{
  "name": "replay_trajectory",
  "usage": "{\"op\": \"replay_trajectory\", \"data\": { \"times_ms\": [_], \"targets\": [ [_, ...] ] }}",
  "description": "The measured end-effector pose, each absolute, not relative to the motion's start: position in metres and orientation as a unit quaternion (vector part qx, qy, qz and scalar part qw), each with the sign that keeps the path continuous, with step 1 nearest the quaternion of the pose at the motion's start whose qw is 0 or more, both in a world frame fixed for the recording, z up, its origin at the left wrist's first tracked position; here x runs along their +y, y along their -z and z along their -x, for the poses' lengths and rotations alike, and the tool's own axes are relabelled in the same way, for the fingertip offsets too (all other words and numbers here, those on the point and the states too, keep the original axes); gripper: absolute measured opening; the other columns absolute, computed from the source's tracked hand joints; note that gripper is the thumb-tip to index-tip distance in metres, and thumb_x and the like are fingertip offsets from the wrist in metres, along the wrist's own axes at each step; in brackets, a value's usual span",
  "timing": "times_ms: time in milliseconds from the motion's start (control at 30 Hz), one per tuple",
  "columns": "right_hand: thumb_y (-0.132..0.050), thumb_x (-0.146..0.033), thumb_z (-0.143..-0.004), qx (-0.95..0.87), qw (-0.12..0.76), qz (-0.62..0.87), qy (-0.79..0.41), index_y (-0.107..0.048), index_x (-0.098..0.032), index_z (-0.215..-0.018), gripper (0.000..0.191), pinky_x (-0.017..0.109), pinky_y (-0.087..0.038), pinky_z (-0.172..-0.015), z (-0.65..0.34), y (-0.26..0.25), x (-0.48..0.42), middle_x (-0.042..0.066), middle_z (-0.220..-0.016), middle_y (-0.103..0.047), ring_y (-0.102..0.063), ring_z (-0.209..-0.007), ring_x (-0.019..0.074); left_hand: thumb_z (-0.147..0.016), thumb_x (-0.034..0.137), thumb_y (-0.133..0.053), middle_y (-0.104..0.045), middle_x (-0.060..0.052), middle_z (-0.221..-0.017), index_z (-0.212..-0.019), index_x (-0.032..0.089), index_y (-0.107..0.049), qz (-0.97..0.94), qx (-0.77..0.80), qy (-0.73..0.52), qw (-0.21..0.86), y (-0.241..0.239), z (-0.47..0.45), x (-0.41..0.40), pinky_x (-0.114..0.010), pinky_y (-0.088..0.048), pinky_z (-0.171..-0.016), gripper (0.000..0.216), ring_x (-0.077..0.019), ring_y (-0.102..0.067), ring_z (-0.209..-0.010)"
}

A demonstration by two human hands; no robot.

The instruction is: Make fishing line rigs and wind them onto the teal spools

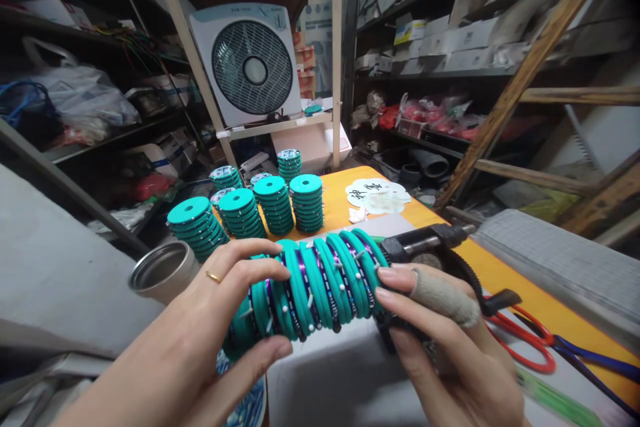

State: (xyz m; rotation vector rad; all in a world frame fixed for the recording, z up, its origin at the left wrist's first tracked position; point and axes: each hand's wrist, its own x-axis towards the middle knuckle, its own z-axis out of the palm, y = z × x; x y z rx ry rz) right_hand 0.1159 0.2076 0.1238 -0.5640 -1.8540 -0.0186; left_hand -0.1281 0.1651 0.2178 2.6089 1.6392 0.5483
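Note:
A row of teal foam line spools (330, 287) lies on its side in front of me, pressed together face to face. Dark and purple line shows in the grooves, with small white pins sticking out. My left hand (215, 313) curls around the left end, fingers on top and thumb below. At the right end, my right hand (450, 340) pinches the last spool with its fingertips; a grey wrap covers one finger. Just behind that hand sits a dark metal clamp-like device (430, 243), partly hidden. Several upright stacks of similar spools (273, 203) stand behind.
A metal cup (163, 270) stands left. Red-handled scissors (530, 350), blue-handled pliers (595, 357) and a green cutter (560, 400) lie right. A cloud-shaped card (377, 197) rests on the yellow tabletop (340, 183). Beyond are a box fan (253, 67) and crowded shelves.

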Motion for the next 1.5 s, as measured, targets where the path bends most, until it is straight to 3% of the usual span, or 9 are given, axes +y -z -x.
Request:
{"op": "replay_trajectory", "data": {
  "times_ms": [133,500,733,1033,1500],
  "targets": [
    [-0.053,0.004,-0.078,-0.787,0.568,0.240,0.011,-0.059,-0.010,-0.120,0.045,0.044,-0.042,-0.096,-0.1161,-0.1246,0.2080,0.013,-0.124,-0.054,-0.049,-0.117,0.0274,-0.089,0.023,-0.052,-0.040,-0.005,-0.137,-0.123,0.032,-0.036,-0.828,0.519,-0.212,0.020,-0.2167,0.1265,0.1656,-0.035,-0.049,-0.093,0.039,-0.0244,-0.047,-0.124],
    [-0.053,0.006,-0.077,-0.776,0.581,0.244,0.017,-0.064,-0.012,-0.110,0.039,0.041,-0.045,-0.088,-0.1153,-0.1255,0.2054,0.012,-0.112,-0.059,-0.053,-0.108,0.0258,-0.087,0.018,-0.052,-0.037,-0.006,-0.136,-0.121,0.033,-0.033,-0.857,0.494,-0.150,-0.001,-0.2220,0.1299,0.1647,-0.035,-0.050,-0.091,0.041,-0.0231,-0.047,-0.122],
    [-0.053,0.006,-0.077,-0.776,0.582,0.242,0.018,-0.066,-0.012,-0.107,0.037,0.042,-0.046,-0.085,-0.1150,-0.1240,0.2070,0.012,-0.109,-0.059,-0.053,-0.106,0.0261,-0.086,0.017,-0.051,-0.035,-0.004,-0.133,-0.114,0.033,-0.041,-0.844,0.497,-0.203,0.007,-0.2180,0.1278,0.1621,-0.037,-0.049,-0.090,0.034,-0.0238,-0.045,-0.119],
    [-0.053,0.006,-0.077,-0.774,0.583,0.244,0.016,-0.066,-0.013,-0.105,0.036,0.040,-0.048,-0.082,-0.1166,-0.1238,0.2039,0.011,-0.107,-0.059,-0.053,-0.104,0.0250,-0.081,0.016,-0.056,-0.040,-0.005,-0.131,-0.116,0.034,-0.042,-0.866,0.472,-0.164,-0.019,-0.2221,0.1330,0.1648,-0.035,-0.053,-0.085,0.041,-0.0252,-0.049,-0.118],
    [-0.054,0.004,-0.077,-0.773,0.586,0.244,0.002,-0.067,-0.013,-0.100,0.032,0.037,-0.050,-0.073,-0.1159,-0.1257,0.2047,0.011,-0.101,-0.059,-0.055,-0.098,0.0240,-0.082,0.021,-0.060,-0.045,-0.003,-0.127,-0.107,0.034,-0.053,-0.854,0.483,-0.193,-0.011,-0.2264,0.1303,0.1604,-0.036,-0.053,-0.086,0.030,-0.0253,-0.052,-0.114]
  ]
}}
